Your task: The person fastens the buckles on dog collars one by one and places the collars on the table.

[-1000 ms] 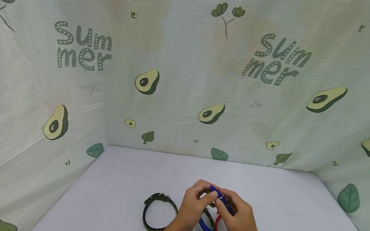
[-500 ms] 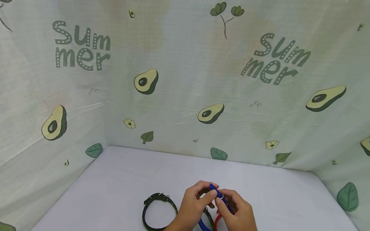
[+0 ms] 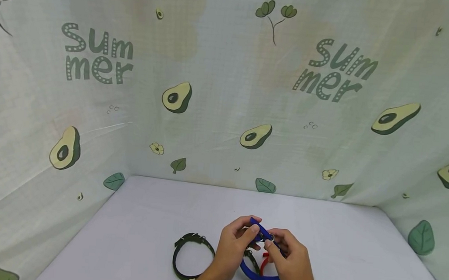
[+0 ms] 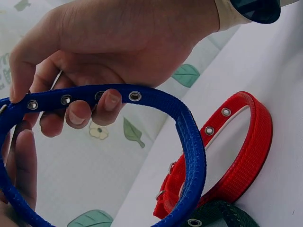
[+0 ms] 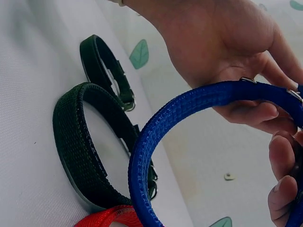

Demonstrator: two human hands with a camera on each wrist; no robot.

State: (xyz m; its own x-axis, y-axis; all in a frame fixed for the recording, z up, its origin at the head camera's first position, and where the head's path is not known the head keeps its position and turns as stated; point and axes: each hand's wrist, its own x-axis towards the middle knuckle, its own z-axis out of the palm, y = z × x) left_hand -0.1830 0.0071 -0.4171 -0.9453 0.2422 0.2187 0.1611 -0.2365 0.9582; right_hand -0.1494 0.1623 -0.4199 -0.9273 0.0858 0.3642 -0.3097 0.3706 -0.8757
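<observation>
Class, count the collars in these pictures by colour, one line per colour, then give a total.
Blue collar: 1, held by both hands
Red collar: 1, lying on the table
Dark green collars: 2, lying on the table
Total: 4 collars

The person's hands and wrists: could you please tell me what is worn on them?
Both hands are bare, with no gloves or rings to be seen. The left hand has a cream-coloured cuff at its wrist, and the left wrist view shows a dark, rounded device edge beside that cuff. The right hand shows no sleeve in the head view. The fingers have short, unpainted nails.
</observation>
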